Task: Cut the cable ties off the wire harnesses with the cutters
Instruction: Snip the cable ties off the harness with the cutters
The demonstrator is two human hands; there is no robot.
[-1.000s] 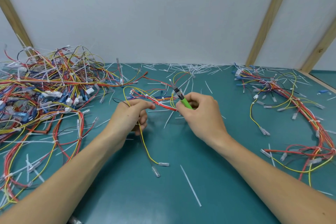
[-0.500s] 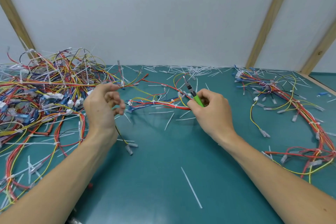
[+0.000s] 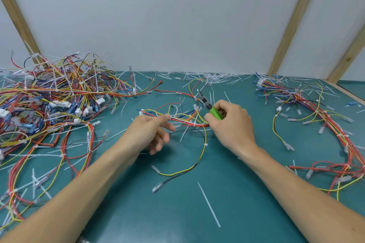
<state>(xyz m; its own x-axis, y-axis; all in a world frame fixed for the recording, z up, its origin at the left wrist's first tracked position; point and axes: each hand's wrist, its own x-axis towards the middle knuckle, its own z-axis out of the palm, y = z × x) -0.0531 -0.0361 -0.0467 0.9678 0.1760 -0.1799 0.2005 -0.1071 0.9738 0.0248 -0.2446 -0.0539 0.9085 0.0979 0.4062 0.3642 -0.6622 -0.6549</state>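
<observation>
Cutters [image 3: 209, 105] with green handles sit clenched in my right hand [image 3: 231, 124], tips pointing away over the middle harness [image 3: 185, 121] on the teal table [image 3: 197, 203]. My left hand [image 3: 150, 132] hovers beside that harness, fingers loosely released, grasping nothing I can see.

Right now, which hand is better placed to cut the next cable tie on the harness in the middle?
Probably the right hand. It already holds the green-handled cutters, whose tips are at the middle harness. The left hand carries no tool; its fingers reach toward the same wires.
</observation>
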